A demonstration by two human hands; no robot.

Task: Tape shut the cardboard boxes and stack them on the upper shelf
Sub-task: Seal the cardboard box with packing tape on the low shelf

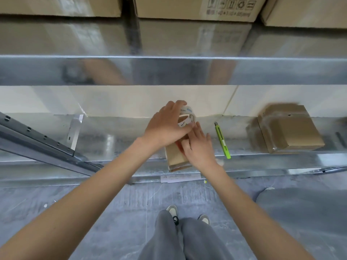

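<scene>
**Tape roll held over a small box on the lower shelf**

Nearest you are your own grey trousers (pixel 180 239) and shoes on the floor. Your left hand (pixel 166 124) grips the clear tape roll (pixel 185 118), fingers curled over its top, thumb at its near side. The roll stands on edge, just above the far end of the small cardboard box (pixel 176 158). Your right hand (pixel 197 147) rests on the box's top, fingers straight and loosely spread, fingertips touching the roll. The box lies on the lower metal shelf (pixel 112 145), its long axis running from you toward the wall. A green utility knife (pixel 222 140) lies just right, roughly parallel. Another cardboard box (pixel 290 128) sits farther right. Larger boxes (pixel 197 6) occupy the upper shelf (pixel 169 70).
</scene>
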